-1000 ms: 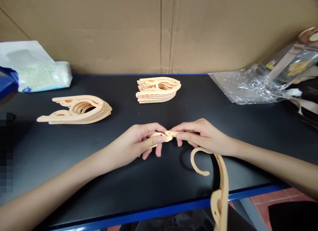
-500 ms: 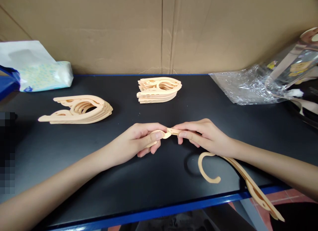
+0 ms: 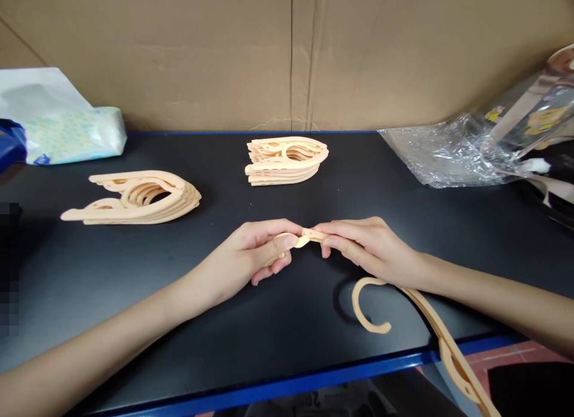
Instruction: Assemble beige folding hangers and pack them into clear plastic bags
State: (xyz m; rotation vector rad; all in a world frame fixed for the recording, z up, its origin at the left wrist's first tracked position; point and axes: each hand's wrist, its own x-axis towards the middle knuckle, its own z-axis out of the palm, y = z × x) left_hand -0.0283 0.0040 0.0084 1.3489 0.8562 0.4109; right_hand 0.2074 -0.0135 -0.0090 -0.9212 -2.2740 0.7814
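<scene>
My left hand (image 3: 255, 249) pinches a small curved cream plastic piece (image 3: 301, 242) between thumb and fingers. My right hand (image 3: 363, 243) is closed on a flat, slotted cream piece (image 3: 315, 234) of a clothes hanger. The two pieces meet end to end between my fingertips; whether they are locked together I cannot tell. Below the right hand and wrist, a hanger hook (image 3: 356, 303) curls over the table, and a long hanger arm (image 3: 452, 357) slants down past the front edge. Where these parts join is hidden behind the hand.
Folded cream hangers lie in a left stack (image 3: 130, 213) and a back-middle stack (image 3: 287, 164). A tissue pack (image 3: 76, 133) sits at back left, crinkled clear plastic (image 3: 439, 154) at back right. Cardboard (image 3: 201, 58) stands behind the black table (image 3: 251, 339), which has a blue front edge (image 3: 269, 392).
The hanger arm has swung slightly down and left, and its hook has shifted a little left. Both hands keep their grip in almost the same place. The view has moved slightly.
</scene>
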